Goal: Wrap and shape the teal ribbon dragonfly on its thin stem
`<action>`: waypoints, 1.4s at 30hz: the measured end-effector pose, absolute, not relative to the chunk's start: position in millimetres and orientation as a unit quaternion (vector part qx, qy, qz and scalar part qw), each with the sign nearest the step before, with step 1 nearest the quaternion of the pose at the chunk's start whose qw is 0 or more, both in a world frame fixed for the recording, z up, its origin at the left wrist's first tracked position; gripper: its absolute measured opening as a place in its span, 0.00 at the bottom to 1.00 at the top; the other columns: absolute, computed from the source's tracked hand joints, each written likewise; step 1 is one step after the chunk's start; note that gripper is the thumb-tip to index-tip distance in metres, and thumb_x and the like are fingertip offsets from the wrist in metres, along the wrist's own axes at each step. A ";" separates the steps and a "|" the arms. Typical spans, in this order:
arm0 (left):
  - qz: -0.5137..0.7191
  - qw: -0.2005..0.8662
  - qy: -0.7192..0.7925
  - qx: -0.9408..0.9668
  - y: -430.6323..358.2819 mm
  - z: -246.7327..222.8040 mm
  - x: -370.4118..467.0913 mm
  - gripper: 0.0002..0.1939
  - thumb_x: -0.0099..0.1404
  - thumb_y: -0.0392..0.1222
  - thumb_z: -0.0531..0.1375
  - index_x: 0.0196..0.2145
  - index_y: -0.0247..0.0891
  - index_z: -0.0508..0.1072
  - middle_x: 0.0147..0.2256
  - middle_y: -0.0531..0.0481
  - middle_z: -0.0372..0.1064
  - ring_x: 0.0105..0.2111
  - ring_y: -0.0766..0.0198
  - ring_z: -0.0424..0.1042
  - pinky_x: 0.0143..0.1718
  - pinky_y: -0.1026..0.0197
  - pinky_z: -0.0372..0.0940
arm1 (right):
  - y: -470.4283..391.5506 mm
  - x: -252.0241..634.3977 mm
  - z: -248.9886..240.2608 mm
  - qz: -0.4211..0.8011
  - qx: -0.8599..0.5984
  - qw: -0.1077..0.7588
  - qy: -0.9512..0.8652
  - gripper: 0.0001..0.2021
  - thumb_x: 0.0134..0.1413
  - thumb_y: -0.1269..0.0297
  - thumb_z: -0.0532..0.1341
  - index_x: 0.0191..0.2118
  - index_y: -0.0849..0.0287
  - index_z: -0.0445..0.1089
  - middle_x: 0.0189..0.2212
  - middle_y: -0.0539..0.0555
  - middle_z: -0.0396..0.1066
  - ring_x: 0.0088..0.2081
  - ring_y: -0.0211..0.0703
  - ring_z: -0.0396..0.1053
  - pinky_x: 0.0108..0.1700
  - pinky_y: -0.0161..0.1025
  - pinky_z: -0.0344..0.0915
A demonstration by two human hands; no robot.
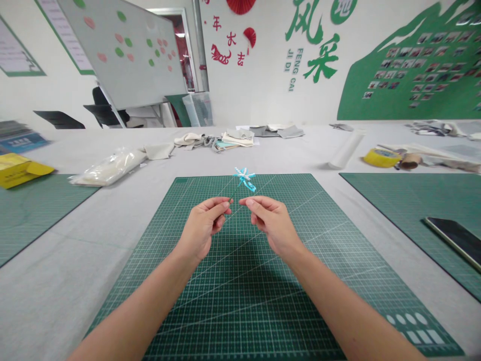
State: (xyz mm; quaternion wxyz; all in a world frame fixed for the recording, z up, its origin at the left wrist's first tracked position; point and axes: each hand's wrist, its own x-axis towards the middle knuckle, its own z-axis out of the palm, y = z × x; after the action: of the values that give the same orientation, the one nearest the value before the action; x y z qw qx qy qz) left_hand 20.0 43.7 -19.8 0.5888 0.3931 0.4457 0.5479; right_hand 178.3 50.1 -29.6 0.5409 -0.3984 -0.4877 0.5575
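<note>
My left hand (205,223) pinches the green stem (235,191), probably so the blue flower (245,178) stands free above the mat (240,301). My right hand (274,221) is just beside, thumb near forefinger; I cannot tell whether they grip anything. The phone (458,240) lies well apart.

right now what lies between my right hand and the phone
Head view: gridded middle mat, a strip of grey tablecloth, then part of the right mat, which bears the phone.
</note>
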 end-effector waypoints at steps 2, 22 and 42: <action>0.557 0.583 0.448 0.385 48.2 -19.7 15.5 0.11 0.53 0.39 0.67 0.35 0.32 0.76 0.25 0.52 0.68 0.16 0.78 0.54 0.14 0.72 0.41 | 51.4 184.6 -23.4 0.574 -0.397 0.534 -0.478 0.11 0.52 0.56 0.64 0.35 0.58 0.76 0.19 0.48 0.65 0.19 0.31 0.54 0.19 0.33 0.38; 0.584 0.564 0.444 0.379 53.6 -5.0 -10.6 0.13 0.51 0.37 0.68 0.34 0.30 0.74 0.25 0.52 0.68 0.16 0.78 0.54 0.13 0.73 0.41 | 33.0 345.9 -43.7 0.525 -0.568 0.320 -0.548 0.23 0.50 0.43 0.62 0.24 0.61 0.67 0.13 0.42 0.51 0.16 0.28 0.42 0.21 0.34 0.37; 0.489 0.569 0.487 0.447 32.6 -8.1 21.6 0.11 0.56 0.43 0.65 0.34 0.33 0.76 0.15 0.58 0.56 0.16 0.76 0.50 0.16 0.70 0.42 | 38.8 171.3 -30.4 0.439 -0.417 0.421 -0.675 0.13 0.58 0.55 0.60 0.46 0.56 0.68 0.26 0.48 0.71 0.26 0.38 0.69 0.30 0.37 0.64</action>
State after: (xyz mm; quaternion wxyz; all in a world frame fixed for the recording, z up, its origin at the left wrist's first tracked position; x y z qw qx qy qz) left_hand 21.6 32.6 -8.1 0.5693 0.4468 0.4866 0.4893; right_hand 171.3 38.8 -30.4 0.4210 -0.4165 -0.6754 0.4394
